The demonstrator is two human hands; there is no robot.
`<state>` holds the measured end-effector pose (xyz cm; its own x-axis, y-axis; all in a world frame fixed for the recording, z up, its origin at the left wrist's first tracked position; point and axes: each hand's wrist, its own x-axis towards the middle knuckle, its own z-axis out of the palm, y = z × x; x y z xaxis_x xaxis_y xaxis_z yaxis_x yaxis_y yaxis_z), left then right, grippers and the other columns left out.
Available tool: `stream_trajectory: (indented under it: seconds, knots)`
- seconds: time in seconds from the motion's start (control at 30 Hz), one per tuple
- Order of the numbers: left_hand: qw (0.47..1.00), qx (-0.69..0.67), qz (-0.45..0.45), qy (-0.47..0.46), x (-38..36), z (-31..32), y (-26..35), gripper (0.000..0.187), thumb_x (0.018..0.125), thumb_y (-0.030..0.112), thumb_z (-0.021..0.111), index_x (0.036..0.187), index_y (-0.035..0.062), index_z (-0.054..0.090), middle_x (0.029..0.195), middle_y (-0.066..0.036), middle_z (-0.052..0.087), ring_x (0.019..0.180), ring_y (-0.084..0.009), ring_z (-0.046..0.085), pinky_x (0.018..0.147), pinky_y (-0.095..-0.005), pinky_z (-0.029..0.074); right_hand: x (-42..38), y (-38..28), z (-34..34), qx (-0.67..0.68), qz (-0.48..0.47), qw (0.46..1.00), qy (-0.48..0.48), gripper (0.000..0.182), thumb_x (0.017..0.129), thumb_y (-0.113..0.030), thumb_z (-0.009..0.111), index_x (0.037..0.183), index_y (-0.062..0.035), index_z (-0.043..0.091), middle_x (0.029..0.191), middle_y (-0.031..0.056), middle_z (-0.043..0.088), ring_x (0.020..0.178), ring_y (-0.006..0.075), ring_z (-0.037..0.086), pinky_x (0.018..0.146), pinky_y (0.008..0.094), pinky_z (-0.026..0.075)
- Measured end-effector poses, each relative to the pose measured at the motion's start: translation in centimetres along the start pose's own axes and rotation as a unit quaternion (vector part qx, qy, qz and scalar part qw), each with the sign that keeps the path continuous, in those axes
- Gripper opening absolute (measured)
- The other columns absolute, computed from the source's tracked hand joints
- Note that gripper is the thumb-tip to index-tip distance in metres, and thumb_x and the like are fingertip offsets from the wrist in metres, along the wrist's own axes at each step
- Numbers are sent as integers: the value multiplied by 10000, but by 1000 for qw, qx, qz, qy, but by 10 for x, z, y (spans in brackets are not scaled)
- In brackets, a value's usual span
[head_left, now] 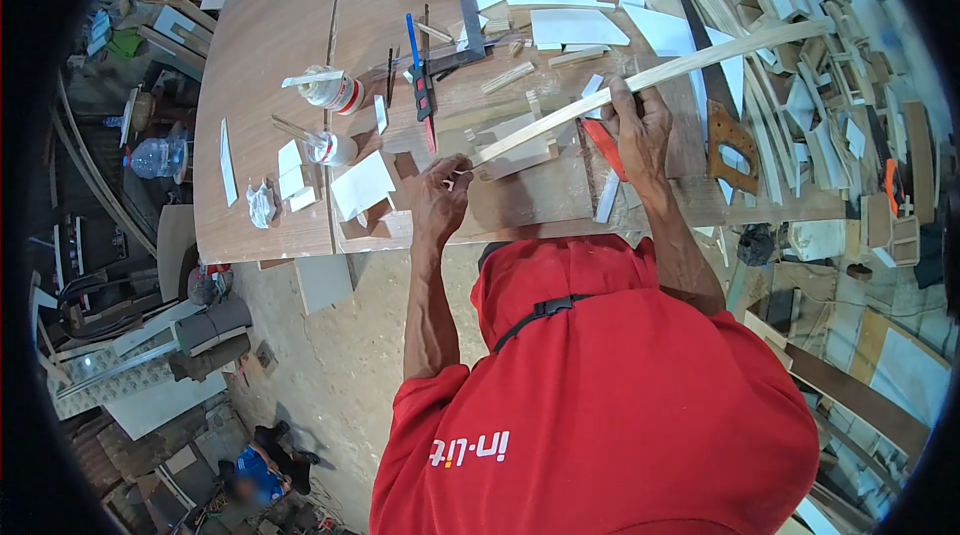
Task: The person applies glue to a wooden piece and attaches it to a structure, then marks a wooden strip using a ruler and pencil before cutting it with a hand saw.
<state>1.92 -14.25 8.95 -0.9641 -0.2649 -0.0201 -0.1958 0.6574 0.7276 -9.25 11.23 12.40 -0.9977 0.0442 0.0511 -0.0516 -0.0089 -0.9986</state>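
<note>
A long, pale wooden strip [720, 52] slants across the worktable, rising to the upper right. My right hand [642, 130] is closed round it near its middle, fingers and thumb on either side. At the strip's lower left end, my left hand [440, 200] pinches it; the fingertips are partly hidden. Below the strip lies a flat, pale board [518, 147] on the table. A red tool [604, 149] lies beneath my right hand, partly covered by it. Close to my left hand stands a white block-like piece [364, 187].
The table [270, 45] holds a metal square [470, 15], a blue-and-red tool [420, 85], two white containers [338, 93] and several offcuts. A wooden-handled handsaw [733, 150] lies right of my right hand. Stacked strips crowd the right edge. Another person [262, 475] is at lower left.
</note>
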Motion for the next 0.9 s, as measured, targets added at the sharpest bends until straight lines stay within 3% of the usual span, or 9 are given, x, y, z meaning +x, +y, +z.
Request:
stream_trajectory:
  seconds: [0.63,0.83,0.9]
  knots:
    - [1000,-19,4,-3,-14,15,-9,199,788,59,667,983,17,669,896,-110,677,723,-224,649,687,-330,502,-11,4,-2,-11,-12,1000,4,276,936,-273,574,892,-3,616,645,15,557,609,78,500,555,262,418]
    - [1000,0,16,13,-16,14,-7,204,797,66,660,993,11,667,887,-119,675,721,-234,651,687,-334,504,-9,8,-3,-34,-23,999,1,277,934,-273,569,858,-10,607,632,15,549,588,76,476,539,262,393]
    - [1000,13,2,-10,-16,13,-7,246,837,111,637,1059,9,664,931,-129,676,793,-205,646,723,-314,497,-10,9,-3,-28,-22,999,4,277,933,-275,570,856,-12,607,630,13,546,585,77,473,538,262,392]
